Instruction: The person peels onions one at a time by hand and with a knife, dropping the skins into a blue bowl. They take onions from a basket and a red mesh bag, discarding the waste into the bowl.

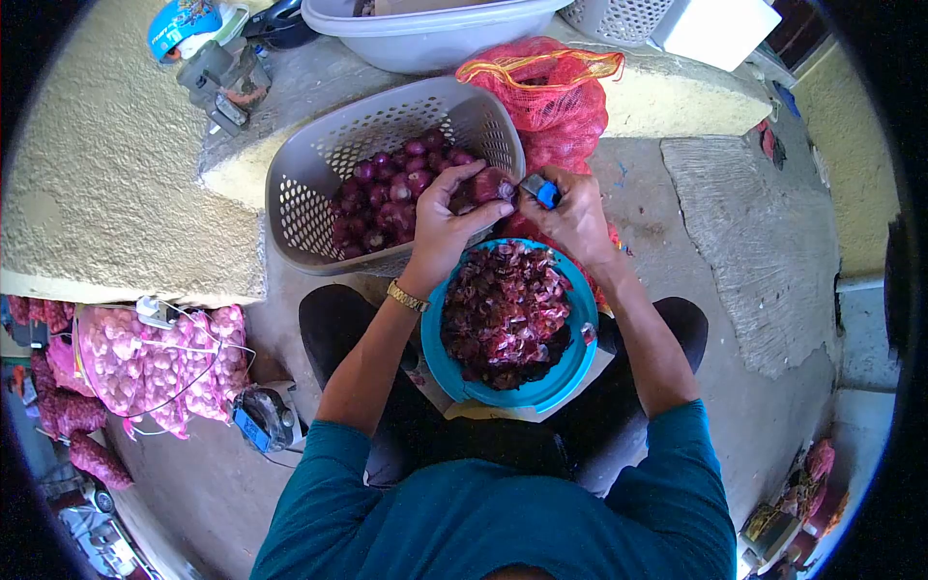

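I see the left hand [441, 230] gripping a round purple-red onion [492, 185] just beyond the turquoise plastic basin [437, 356]. That seemingly steadies it against the small blue-and-grey tool [547, 194] clasped in the right hand [578, 220].

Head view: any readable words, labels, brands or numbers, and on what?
No text reads clearly.
Blue item, top left: pale marks like lettering, too small and blurred.
Blue panel on the device at lower left: any marks too small.
Gold-coloured wristband: no digits legible.
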The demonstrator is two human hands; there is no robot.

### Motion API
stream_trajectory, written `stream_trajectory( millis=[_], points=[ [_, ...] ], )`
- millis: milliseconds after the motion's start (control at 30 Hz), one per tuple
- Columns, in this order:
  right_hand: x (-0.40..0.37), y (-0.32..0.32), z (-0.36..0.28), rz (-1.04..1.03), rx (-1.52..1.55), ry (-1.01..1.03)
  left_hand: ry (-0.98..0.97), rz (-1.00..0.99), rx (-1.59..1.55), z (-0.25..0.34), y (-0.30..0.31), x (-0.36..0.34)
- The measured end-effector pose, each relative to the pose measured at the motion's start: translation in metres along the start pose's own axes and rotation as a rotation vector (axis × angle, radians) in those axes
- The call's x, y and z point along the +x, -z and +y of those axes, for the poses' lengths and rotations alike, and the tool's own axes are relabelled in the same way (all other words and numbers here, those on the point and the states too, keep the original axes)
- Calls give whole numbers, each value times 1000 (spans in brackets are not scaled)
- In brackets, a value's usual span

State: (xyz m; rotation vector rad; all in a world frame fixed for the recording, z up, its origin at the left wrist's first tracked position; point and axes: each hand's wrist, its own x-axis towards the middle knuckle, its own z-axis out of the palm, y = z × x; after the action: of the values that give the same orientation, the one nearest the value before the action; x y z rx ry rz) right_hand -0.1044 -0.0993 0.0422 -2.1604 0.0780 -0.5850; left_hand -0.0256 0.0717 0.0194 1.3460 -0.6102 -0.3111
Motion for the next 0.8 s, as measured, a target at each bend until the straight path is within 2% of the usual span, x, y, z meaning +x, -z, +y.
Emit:
stream_trajectory(
  millis=[100,300,333,400,500,567,667,733,800],
  points=[
    [1,-1,0,-1,-11,20,9,4,14,-1,1,1],
    [5,3,0,13,35,-112,103,-24,-130,1,1,2],
    [4,3,3,46,118,-141,103,-25,-129,3,2,2],
    [5,7,7,79,201,-168,236,-30,-388,8,4,1],
    [6,14,11,-13,213,-215,284,0,-489,13,6,-1],
    [4,16,8,-105,176,-328,288,-16,-519,12,8,-1],
    [5,9,-14,17,305,-288,261,-46,-504,9,7,0],
    [4,0,-1,14,350,-221,229,-61,-457,8,4,0],
    [4,-3,-2,10,395,-155,247,-55,-540,9,1,-2]
  ],
)
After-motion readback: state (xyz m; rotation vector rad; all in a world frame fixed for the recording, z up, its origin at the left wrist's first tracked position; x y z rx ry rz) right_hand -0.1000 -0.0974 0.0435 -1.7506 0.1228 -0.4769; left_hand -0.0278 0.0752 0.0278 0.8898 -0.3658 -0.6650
